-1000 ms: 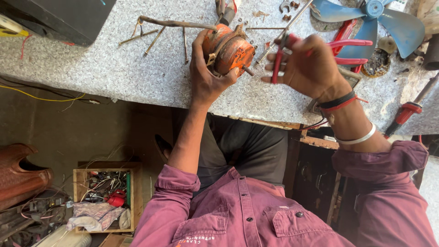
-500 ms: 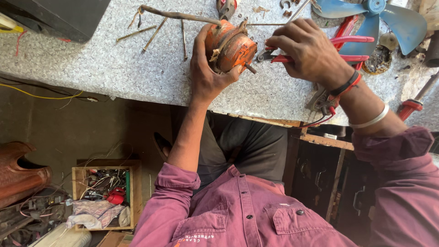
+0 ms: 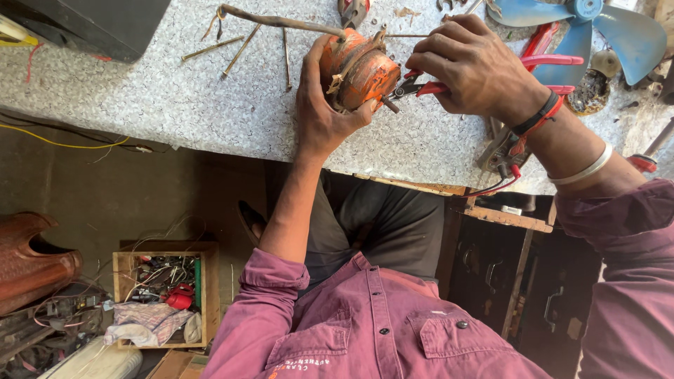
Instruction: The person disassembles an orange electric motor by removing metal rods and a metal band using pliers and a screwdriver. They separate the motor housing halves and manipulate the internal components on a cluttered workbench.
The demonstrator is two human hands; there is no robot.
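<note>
The left hand has its grip wrapped around a small orange motor, palm under it and fingers curled over the far side, holding it tilted just above the edge of the speckled grey counter. Just to the right of that grip, the right hand has its grip closed around red-handled pliers, fingers folded over the handles; the dark pliers tip meets the motor at its short shaft on the side facing the right hand. The right wrist carries a black and red band and, further up the arm, a pale metal bangle

Beyond the left grip, a bent rusty rod and a few thin metal sticks lie on the counter. Past the right grip rest blue fan blades and a second red-handled tool. Below the right wrist, near the counter's edge, sits a small device with red and black leads. Well away, down to the left of the left forearm, an open wooden box of wires and parts stands on the floor, with a brown curved casing just beside it
</note>
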